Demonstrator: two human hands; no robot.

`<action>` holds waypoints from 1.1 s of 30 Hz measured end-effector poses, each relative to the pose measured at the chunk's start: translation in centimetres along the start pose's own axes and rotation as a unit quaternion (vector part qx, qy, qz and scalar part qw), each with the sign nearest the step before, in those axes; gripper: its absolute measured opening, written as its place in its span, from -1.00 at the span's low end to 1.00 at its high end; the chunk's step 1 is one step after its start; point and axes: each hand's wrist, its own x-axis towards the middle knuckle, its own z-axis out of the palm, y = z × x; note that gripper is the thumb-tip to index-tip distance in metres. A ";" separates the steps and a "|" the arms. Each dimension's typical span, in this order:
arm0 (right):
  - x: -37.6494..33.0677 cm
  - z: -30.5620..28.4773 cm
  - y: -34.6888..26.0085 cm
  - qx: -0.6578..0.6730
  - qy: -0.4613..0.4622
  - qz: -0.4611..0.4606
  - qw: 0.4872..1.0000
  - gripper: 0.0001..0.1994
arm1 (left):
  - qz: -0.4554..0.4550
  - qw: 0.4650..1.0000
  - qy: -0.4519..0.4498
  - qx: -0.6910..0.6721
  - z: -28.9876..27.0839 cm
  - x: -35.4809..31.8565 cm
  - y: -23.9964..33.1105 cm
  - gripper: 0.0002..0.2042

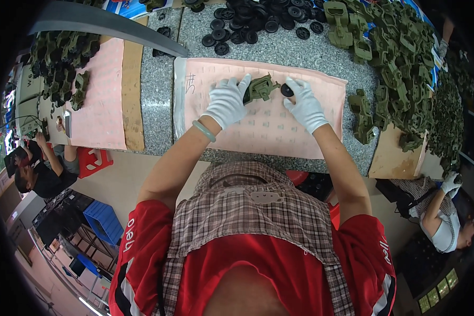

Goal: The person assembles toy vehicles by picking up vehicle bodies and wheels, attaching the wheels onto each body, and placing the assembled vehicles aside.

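Note:
White-gloved, my left hand (226, 102) is closed on an olive-green plastic toy vehicle part (262, 88). A dark round edge, perhaps a wheel, shows on that part beside my thumb. My right hand (305, 107), also gloved, pinches a small black wheel (286, 90) between thumb and fingers. A narrow gap separates this wheel from the right end of the green part. Both hands are over a pink printed sheet (279, 139), and the left fingertips are partly hidden behind the green part.
Loose black wheels (250, 37) lie at the far middle of the speckled grey table (160, 105). A large heap of green parts (400, 68) covers the right side. More dark green parts (63, 66) sit far left, near a grey curved bar (116, 23). Other people work at both sides.

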 end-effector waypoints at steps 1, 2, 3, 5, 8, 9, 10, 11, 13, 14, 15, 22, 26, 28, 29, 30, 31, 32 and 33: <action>-0.1 0.8 0.3 -0.024 -0.010 -0.019 0.999 -0.44 | -0.005 1.000 0.014 0.020 0.0 -0.1 0.2 -0.14; 0.0 1.0 -0.2 -0.046 -0.021 -0.041 0.998 -0.45 | -0.014 0.999 0.029 0.041 0.1 -0.3 0.3 -0.15; 0.4 0.7 -0.3 -0.046 -0.022 -0.043 0.998 -0.45 | -0.016 0.999 0.029 0.040 0.3 -0.3 0.3 -0.15; 1.1 -0.2 -0.8 -0.035 -0.066 0.004 0.997 -0.44 | 0.002 0.998 0.045 0.041 1.1 -0.1 0.0 -0.16; 1.0 -1.0 -1.3 -0.078 -0.045 0.013 0.996 -0.45 | -0.002 0.996 0.055 0.071 2.9 0.6 -0.5 -0.28; 0.7 -1.0 -1.3 -0.080 -0.046 0.012 0.996 -0.45 | -0.004 0.996 0.055 0.069 3.0 0.8 -0.4 -0.28; 0.4 -1.1 -1.4 -0.052 0.000 0.016 0.999 -0.46 | 0.005 0.996 0.058 0.069 3.1 1.0 -0.4 -0.38; 0.0 -1.3 -2.0 -0.024 0.045 0.018 0.999 -0.46 | 0.011 0.996 0.061 0.069 3.2 1.0 -0.4 -0.47; -1.0 -1.1 -3.8 0.023 0.054 -0.045 0.997 -0.45 | 0.008 0.995 0.070 0.071 3.8 1.0 -0.5 -0.54; -1.4 -1.2 -5.1 0.070 0.067 -0.102 0.990 -0.45 | 0.011 0.994 0.078 0.074 4.2 1.1 -0.4 -0.60; -1.5 -1.1 -6.3 0.070 0.043 -0.100 0.992 -0.43 | 0.010 0.994 0.078 0.072 4.0 1.1 -0.2 -0.60; -0.6 -1.0 -9.1 -0.032 -0.025 -0.116 0.992 -0.46 | 0.036 0.994 0.085 0.064 3.6 0.7 0.2 -0.68; -0.3 -0.2 -9.5 -0.036 -0.018 -0.069 0.997 -0.44 | 0.031 0.993 0.094 0.070 4.0 0.7 0.1 -0.70; -0.5 0.5 -9.7 -0.040 -0.009 -0.047 0.998 -0.42 | 0.033 0.992 0.100 0.070 4.2 0.7 0.0 -0.70; -0.8 1.4 -9.4 -0.014 0.033 -0.009 0.999 -0.40 | 0.034 0.992 0.095 0.070 4.1 0.8 0.2 -0.71; -1.0 2.0 -9.3 0.012 0.075 0.028 0.997 -0.38 | 0.034 0.993 0.091 0.071 3.9 0.9 0.3 -0.71; -1.2 2.6 -9.3 0.010 0.077 0.028 0.997 -0.38 | 0.036 0.992 0.093 0.070 3.7 0.9 0.5 -0.71; -1.4 3.0 -9.6 0.019 0.097 0.047 0.994 -0.37 | 0.030 0.995 0.074 0.066 3.5 0.9 0.5 -0.69; -1.4 3.1 -9.7 0.027 0.116 0.065 0.991 -0.36 | 0.025 0.996 0.055 0.062 3.2 0.9 0.6 -0.66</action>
